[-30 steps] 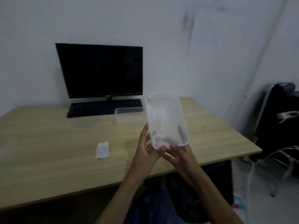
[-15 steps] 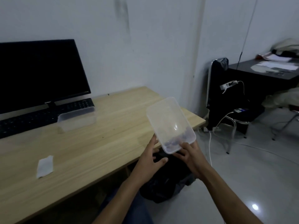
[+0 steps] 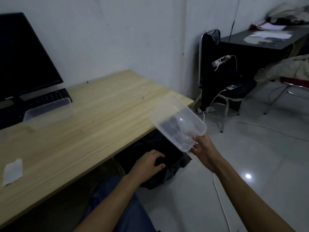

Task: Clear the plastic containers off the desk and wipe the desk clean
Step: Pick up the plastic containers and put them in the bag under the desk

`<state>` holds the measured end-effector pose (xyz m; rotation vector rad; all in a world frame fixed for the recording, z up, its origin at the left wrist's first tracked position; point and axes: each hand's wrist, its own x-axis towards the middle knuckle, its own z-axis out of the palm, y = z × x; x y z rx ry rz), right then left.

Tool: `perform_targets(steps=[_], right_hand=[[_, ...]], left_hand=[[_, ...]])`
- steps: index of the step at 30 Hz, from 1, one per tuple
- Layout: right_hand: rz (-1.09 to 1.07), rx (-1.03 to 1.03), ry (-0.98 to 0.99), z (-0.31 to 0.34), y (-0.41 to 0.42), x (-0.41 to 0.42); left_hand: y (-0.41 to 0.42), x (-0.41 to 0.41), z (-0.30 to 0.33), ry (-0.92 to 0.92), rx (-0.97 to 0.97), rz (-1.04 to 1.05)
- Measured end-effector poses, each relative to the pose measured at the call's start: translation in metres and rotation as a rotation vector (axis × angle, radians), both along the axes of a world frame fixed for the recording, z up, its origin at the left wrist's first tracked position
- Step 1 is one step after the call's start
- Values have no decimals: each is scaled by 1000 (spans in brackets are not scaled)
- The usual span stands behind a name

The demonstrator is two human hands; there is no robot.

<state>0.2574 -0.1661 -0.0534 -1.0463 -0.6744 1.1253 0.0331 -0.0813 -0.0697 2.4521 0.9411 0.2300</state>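
The plastic container (image 3: 178,122) is off the worktop (image 3: 93,118), held in the air just past the worktop's right corner and above the dark bin bag (image 3: 167,158) that sits on the floor under that corner. The right hand (image 3: 203,150) has its grip on the container's near short end, fingers curled under and round the rim. From that grip the container runs away and to the left, its long axis slanting up toward the worktop's corner, with the open side turned toward the camera. The far end is higher than the held end.

The left hand (image 3: 148,162) holds nothing. It hangs lower, right over the bag's dark opening, fingers loosely curled; I cannot tell whether it touches the bag's edge.

Judging by this, the step in hand is dropping the container into the bag. The bag lies below and slightly left of the grip, so the move would be a short lowering toward the left hand, which is the nearer one to the opening.

A second plastic container (image 3: 48,113) stands on the worktop, well to the left of the corner, just in front of the keyboard (image 3: 38,101). A white wipe (image 3: 12,171) lies near the worktop's front edge, farther left.
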Motion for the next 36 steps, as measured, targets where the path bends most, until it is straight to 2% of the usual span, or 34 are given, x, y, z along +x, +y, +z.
perform_targets(steps=[7, 12, 15, 21, 24, 26, 28, 31, 34, 36], right_hand=[[64, -103, -75, -26, -27, 24], [97, -170, -205, -41, -35, 29], [95, -212, -282, -49, -34, 30], [12, -264, -472, -49, -27, 24], [-55, -219, -620, -42, -17, 12], [-81, -180, -786, -35, -9, 2], [-84, -122, -1010, -32, 2, -6], [-13, -75, -1339, -36, 17, -14], [52, -59, -1567, -44, 28, -25], [82, -57, -1653, -49, 32, -31]], left_hand=[[-11, 12, -45, 387, -21, -17], [-14, 6, -73, 647, 149, -30], [-14, 1, -83, 704, 220, -26], [-12, -4, -89, 576, 299, -30], [-11, -2, -81, 493, 362, -75], [-10, -1, -70, 406, 435, -114], [-8, 0, -63, 393, 478, -130], [-6, 0, -58, 282, 522, -114], [-7, -3, -46, 175, 533, -108], [-8, -5, -40, 134, 529, -94]])
